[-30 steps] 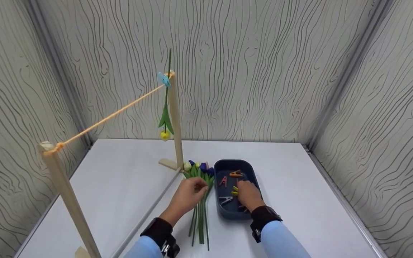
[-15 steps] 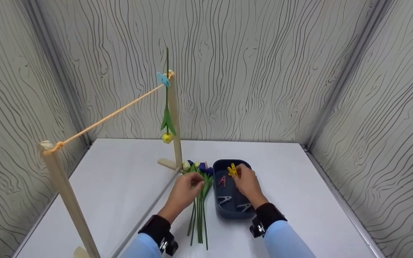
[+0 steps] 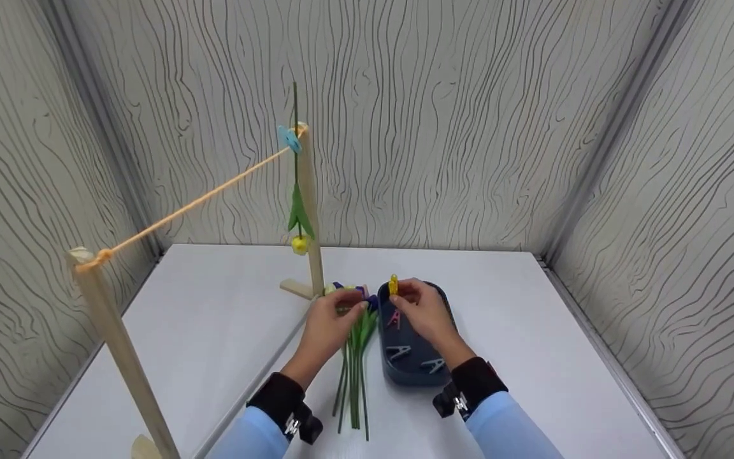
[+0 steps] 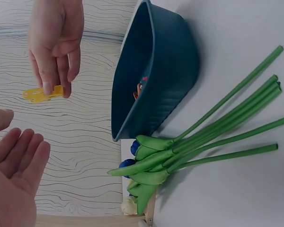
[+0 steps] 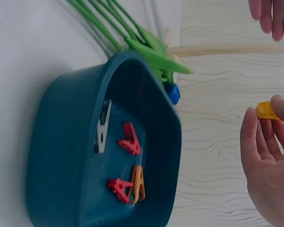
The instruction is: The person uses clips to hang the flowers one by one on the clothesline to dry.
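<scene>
Between thumb and fingers my right hand (image 3: 427, 315) pinches a yellow clothespin (image 3: 394, 285), held above the far part of the dark blue basin (image 3: 415, 380). In the left wrist view the yellow clothespin (image 4: 42, 94) points toward my left hand (image 4: 19, 175), whose thumb stands apart from its loosely bent fingers, holding nothing. From the head, my left hand (image 3: 332, 322) hovers over a bunch of artificial tulips (image 3: 354, 370) and hides part of their blossoms. A yellow tulip (image 3: 299, 245) hangs head down from the orange cord (image 3: 201, 201), clipped by a light blue clothespin (image 3: 289, 138).
Red clothespins (image 5: 130, 139), an orange clothespin (image 5: 137, 183) and grey clothespins (image 3: 399, 352) lie in the basin. Wooden posts (image 3: 122, 350) carry the cord on the left, with a bar along the white table (image 3: 532, 382) between them. Patterned walls (image 3: 437, 127) enclose the table.
My right hand has lifted the yellow clothespin out of the basin, then moved it left and turned it. My left hand has risen slightly in view, staying over the tulips.
</scene>
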`<action>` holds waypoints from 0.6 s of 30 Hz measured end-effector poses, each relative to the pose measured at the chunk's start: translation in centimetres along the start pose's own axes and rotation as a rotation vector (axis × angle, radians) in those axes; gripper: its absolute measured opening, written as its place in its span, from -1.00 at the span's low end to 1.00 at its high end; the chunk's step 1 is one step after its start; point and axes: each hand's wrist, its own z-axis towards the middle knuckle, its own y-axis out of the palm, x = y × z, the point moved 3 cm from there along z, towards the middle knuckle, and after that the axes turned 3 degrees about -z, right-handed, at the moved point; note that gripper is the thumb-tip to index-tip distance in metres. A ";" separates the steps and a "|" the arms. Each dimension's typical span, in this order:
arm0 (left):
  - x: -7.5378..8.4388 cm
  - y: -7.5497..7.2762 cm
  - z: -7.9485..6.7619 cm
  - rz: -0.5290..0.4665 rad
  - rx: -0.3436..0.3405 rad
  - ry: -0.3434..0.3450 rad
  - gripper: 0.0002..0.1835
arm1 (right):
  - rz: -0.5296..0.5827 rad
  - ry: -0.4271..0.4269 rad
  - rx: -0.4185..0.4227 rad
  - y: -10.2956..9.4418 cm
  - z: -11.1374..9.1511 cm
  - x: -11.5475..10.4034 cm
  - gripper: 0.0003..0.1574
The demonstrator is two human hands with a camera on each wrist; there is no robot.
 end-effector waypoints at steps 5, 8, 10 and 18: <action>0.9 -0.3 0.5 -0.085 0.024 -0.054 -0.58 | 0.068 -0.079 -0.095 0.8 -0.7 -1.4 -0.67; 1.3 -0.5 0.6 -0.123 0.028 -0.068 -0.56 | 0.035 -0.149 -0.133 1.3 -1.3 -2.0 -0.65; 1.5 -0.6 0.6 -0.134 0.027 -0.065 -0.58 | 0.025 -0.186 -0.146 1.7 -1.5 -2.3 -0.64; 1.2 -0.4 0.1 -0.122 0.018 -0.060 -0.64 | 0.105 -0.211 -0.122 2.7 -2.3 -2.4 -0.68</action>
